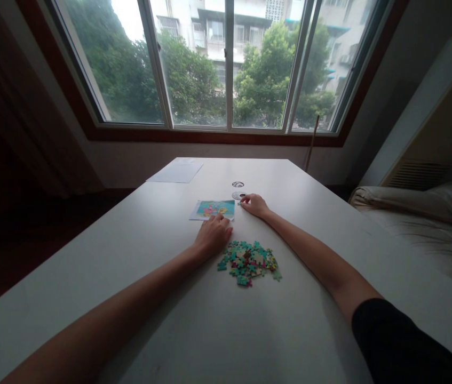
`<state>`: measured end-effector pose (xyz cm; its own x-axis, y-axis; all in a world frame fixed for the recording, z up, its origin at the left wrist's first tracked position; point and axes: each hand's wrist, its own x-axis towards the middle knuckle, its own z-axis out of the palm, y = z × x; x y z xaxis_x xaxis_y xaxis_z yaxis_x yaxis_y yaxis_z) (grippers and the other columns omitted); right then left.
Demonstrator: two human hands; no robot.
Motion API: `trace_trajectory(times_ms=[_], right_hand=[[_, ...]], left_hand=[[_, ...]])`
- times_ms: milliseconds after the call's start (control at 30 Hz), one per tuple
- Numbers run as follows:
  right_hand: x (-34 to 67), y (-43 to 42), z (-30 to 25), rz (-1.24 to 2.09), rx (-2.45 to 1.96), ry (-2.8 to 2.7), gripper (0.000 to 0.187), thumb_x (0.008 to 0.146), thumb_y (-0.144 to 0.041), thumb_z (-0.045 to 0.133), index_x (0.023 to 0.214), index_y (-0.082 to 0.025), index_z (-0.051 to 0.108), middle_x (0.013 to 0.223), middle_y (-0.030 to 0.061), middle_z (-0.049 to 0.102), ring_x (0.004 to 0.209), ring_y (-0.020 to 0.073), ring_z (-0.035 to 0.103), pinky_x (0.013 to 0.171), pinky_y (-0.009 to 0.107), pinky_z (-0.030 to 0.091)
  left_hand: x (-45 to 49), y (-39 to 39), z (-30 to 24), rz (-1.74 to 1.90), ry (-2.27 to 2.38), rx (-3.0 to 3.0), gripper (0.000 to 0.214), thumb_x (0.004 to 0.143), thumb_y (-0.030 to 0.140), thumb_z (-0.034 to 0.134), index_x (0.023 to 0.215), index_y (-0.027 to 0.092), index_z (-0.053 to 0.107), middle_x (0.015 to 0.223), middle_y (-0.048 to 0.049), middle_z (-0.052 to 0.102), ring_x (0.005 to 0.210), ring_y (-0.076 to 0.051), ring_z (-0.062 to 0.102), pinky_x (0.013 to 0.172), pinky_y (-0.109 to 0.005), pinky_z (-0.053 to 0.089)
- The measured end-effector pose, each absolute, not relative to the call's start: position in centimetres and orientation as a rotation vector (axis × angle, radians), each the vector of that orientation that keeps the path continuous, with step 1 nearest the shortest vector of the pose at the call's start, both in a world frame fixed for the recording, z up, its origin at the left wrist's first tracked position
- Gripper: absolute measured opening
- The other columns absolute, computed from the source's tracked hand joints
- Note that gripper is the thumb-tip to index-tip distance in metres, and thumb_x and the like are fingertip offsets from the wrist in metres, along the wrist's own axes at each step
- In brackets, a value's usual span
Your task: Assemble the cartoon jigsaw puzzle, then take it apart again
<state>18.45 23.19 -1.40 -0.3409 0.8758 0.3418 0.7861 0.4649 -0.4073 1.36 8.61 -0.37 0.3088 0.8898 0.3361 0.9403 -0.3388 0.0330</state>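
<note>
A heap of loose teal, pink and yellow jigsaw pieces (250,261) lies in the middle of the white table (137,229). Just beyond it lies a small coloured picture card (214,209). My left hand (213,236) rests on the table between the card and the heap, fingers curled down, touching the heap's left edge. My right hand (254,204) reaches further out, fingers pinched at a small puzzle piece beside a round clear lid (238,195), right of the card.
A sheet of white paper (175,172) lies at the table's far left. A second small round disc (237,184) sits behind the lid. A bed with pale bedding (421,213) stands to the right. A wide window (226,64) faces trees.
</note>
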Motion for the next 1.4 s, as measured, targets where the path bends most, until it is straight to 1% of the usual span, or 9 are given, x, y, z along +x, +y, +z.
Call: trace_trajectory(times_ms=[233,400,533,633,767,967,1200,1300,1400], right_hand=[[18.8,22.0,-0.6,0.304,-1.263,-2.197,0.021,0.079,-0.025,0.055,0.094,-0.015,0.067,0.088,0.0065,0.067,0.075,0.0138,0.057,0.071,0.025,0.043],[20.6,17.6,1.2,0.415,-1.079,-2.31,0.014,0.078,-0.023,0.057,0.086,-0.015,0.066,0.08,0.0029,0.065,0.066,0.01,0.054,0.063,0.022,0.042],[23.7,12.3,3.4,0.564,-0.903,-2.516,0.016,0.078,-0.03,0.058,0.079,-0.015,0.063,0.064,-0.0012,0.058,0.057,0.0082,0.049,0.054,0.02,0.038],[25.7,8.8,4.7,0.672,-0.833,-2.708,0.02,0.078,-0.035,0.06,0.076,-0.015,0.061,0.061,-0.0024,0.054,0.054,0.0071,0.046,0.052,0.019,0.036],[26.6,6.1,4.9,0.732,-0.811,-2.804,0.016,0.073,-0.03,0.065,0.071,-0.015,0.059,0.063,-0.0032,0.052,0.055,0.0068,0.045,0.053,0.018,0.035],[26.7,4.7,4.7,0.755,-0.787,-2.837,0.006,0.076,-0.022,0.061,0.078,-0.017,0.061,0.069,-0.0013,0.054,0.06,0.0082,0.047,0.056,0.018,0.037],[28.2,4.4,5.3,0.922,-0.698,-2.864,0.019,0.084,-0.017,0.049,0.097,-0.017,0.063,0.083,0.0041,0.056,0.064,0.0086,0.05,0.06,0.018,0.041],[28.6,4.6,5.3,0.971,-0.733,-2.872,0.021,0.082,-0.016,0.053,0.1,-0.018,0.062,0.08,0.0026,0.054,0.064,0.0084,0.049,0.059,0.018,0.041],[28.8,4.8,5.2,1.002,-0.785,-2.874,0.019,0.078,-0.018,0.058,0.097,-0.017,0.062,0.078,0.0011,0.053,0.063,0.0081,0.048,0.058,0.017,0.04]], left_hand=[[1.4,8.5,-0.1,-0.487,-1.656,-2.405,0.026,0.087,0.024,0.045,0.105,0.013,0.06,0.106,-0.0115,0.057,0.1,-0.024,0.052,0.087,-0.037,0.042],[1.3,8.4,0.0,-0.499,-1.616,-2.415,0.023,0.087,0.022,0.044,0.098,0.015,0.063,0.1,-0.0104,0.058,0.093,-0.023,0.054,0.083,-0.036,0.042],[1.3,8.4,0.1,-0.493,-1.606,-2.407,0.021,0.086,0.021,0.044,0.091,0.015,0.064,0.096,-0.0108,0.057,0.088,-0.023,0.054,0.079,-0.036,0.043],[1.4,8.4,0.2,-0.481,-1.591,-2.407,0.02,0.086,0.02,0.045,0.088,0.015,0.064,0.093,-0.0101,0.058,0.086,-0.022,0.054,0.078,-0.036,0.042],[1.6,8.3,0.6,-0.463,-1.577,-2.4,0.021,0.086,0.019,0.043,0.084,0.015,0.064,0.089,-0.0093,0.058,0.085,-0.022,0.054,0.078,-0.035,0.041],[1.6,8.3,0.7,-0.458,-1.572,-2.396,0.021,0.086,0.019,0.043,0.082,0.016,0.064,0.087,-0.0088,0.059,0.084,-0.021,0.054,0.077,-0.035,0.041],[1.6,8.2,0.8,-0.51,-1.591,-2.401,0.019,0.084,0.019,0.046,0.09,0.016,0.064,0.094,-0.0097,0.059,0.089,-0.024,0.053,0.079,-0.037,0.042],[1.5,8.3,0.8,-0.536,-1.591,-2.422,0.018,0.084,0.018,0.046,0.088,0.015,0.064,0.093,-0.0096,0.059,0.087,-0.023,0.054,0.079,-0.036,0.042],[1.5,8.3,0.7,-0.58,-1.592,-2.446,0.018,0.084,0.017,0.046,0.085,0.016,0.064,0.092,-0.0092,0.059,0.086,-0.023,0.054,0.079,-0.036,0.042]])
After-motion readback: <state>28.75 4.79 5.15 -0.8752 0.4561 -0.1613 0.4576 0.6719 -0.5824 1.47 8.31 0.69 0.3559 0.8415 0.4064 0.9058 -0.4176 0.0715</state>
